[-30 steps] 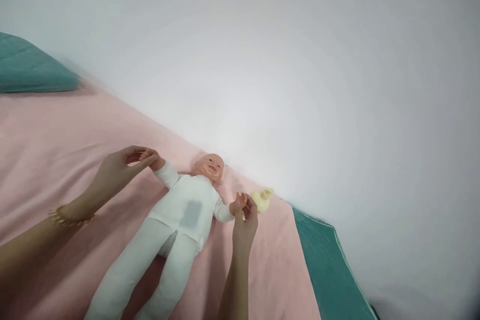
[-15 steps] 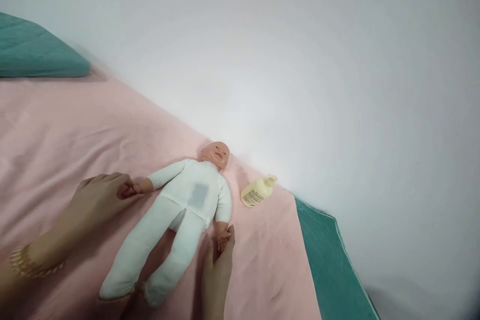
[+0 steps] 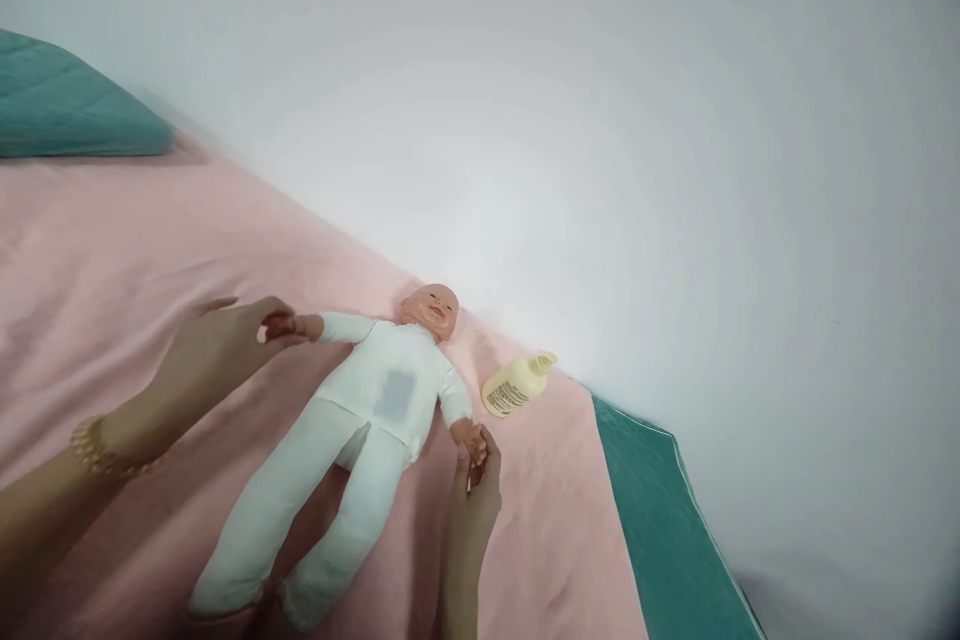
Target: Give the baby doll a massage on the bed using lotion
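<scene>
- Two pinches: left hand (image 3: 214,352), right hand (image 3: 475,505), half-closed on the doll (image 3: 409,355); loosened, either could slip.
- Swung toward one o'clock, my right might knock the bottle (image 3: 517,385).

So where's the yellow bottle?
In the head view, the yellow bottle is on the pink sheet, right of the doll, just beyond the right hand.

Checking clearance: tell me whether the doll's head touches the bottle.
Apart: the head camera's view shows pink cloth plainly between the doll's head and the bottle.
</scene>
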### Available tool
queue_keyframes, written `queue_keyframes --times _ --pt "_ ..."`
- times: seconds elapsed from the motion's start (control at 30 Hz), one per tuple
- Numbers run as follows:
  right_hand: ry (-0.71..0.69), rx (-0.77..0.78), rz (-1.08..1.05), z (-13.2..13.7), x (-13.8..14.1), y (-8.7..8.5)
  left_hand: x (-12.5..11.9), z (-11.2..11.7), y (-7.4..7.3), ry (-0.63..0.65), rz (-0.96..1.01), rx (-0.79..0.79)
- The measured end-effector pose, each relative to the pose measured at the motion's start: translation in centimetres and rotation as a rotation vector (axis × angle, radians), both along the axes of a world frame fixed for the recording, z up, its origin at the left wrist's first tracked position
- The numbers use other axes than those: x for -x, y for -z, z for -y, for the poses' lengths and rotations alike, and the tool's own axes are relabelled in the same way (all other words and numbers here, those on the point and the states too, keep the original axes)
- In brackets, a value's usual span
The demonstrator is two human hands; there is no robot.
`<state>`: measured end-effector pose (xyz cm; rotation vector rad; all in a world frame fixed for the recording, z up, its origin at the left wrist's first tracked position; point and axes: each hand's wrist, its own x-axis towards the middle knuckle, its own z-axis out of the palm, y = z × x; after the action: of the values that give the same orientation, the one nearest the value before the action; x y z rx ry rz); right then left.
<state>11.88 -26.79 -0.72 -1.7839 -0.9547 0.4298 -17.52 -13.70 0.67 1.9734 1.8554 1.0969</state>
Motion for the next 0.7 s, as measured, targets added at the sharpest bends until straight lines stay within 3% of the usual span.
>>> queue_keyframes --times 0.17,0.3,0.37,0.53,0.7 --pt "-0.006 -0.08 -0.079 -3.2 -0.8 -2.3 -1.7 -4.1 -1.4 0.059 0.409 0.059" --pt "-0.166 -0.148 -0.072 -7.2 -2.6 -2.1 -4.5 -7.1 -1.2 0.221 0.912 0.093" --pt "-0.212 -0.191 -0.048 -9.5 -3.5 -1.7 -5.9 -8.6 -0.9 0.245 1.049 0.122" --pt "-0.258 -0.198 -0.066 -14.4 -5.1 -0.5 -8.0 -11.7 0.4 0.21 1.122 0.185" --pt "-0.295 -0.133 -0.128 -17.1 -6.1 1.6 -8.1 -13.4 2.7 0.15 1.112 0.388"
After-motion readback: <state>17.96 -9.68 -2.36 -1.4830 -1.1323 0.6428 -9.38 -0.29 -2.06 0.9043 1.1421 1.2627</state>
